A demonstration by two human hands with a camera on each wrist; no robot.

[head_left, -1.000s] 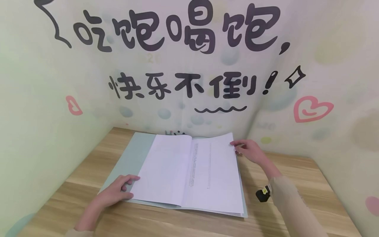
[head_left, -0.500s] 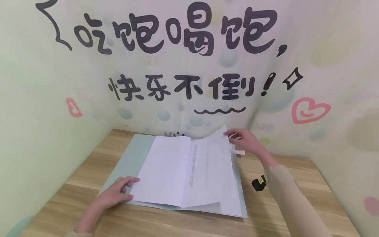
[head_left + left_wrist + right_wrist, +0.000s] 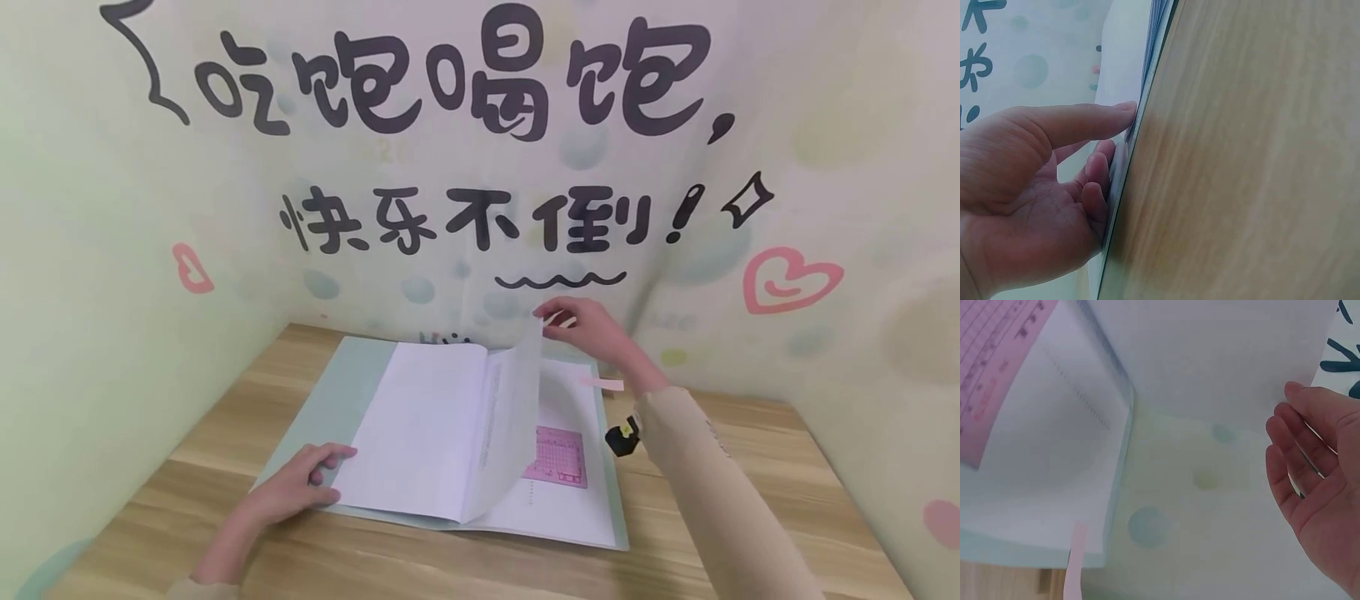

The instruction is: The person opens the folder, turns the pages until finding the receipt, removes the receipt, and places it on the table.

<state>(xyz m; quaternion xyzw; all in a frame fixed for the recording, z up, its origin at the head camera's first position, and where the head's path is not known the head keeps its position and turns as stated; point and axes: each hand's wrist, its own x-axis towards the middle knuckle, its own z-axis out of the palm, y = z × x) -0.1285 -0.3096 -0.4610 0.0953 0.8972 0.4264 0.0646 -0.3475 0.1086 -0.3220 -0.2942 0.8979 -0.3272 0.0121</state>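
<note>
An open booklet (image 3: 408, 425) with a light blue-green cover (image 3: 341, 392) lies on the wooden table. My right hand (image 3: 588, 329) pinches the far corner of a page (image 3: 517, 400), which stands raised and curved over the right half. Under it a pink printed slip (image 3: 562, 457) shows on the page below; the raised page hides its left part. A pale pink strip (image 3: 602, 383) sticks out past the booklet's right edge. My left hand (image 3: 296, 483) rests on the left cover near its front edge, thumb and fingertips touching the page edge, fingers loosely bent.
The wooden table (image 3: 375, 567) meets a wall (image 3: 420, 158) with black lettering behind the booklet. Another wall (image 3: 112, 333) borders the left side. A black device (image 3: 622, 436) is worn at my right wrist, below the sleeve (image 3: 712, 483).
My right hand has lifted the page and moved left and up with it. The pink strip and the pink slip have come into view. My left hand stays in place.
</note>
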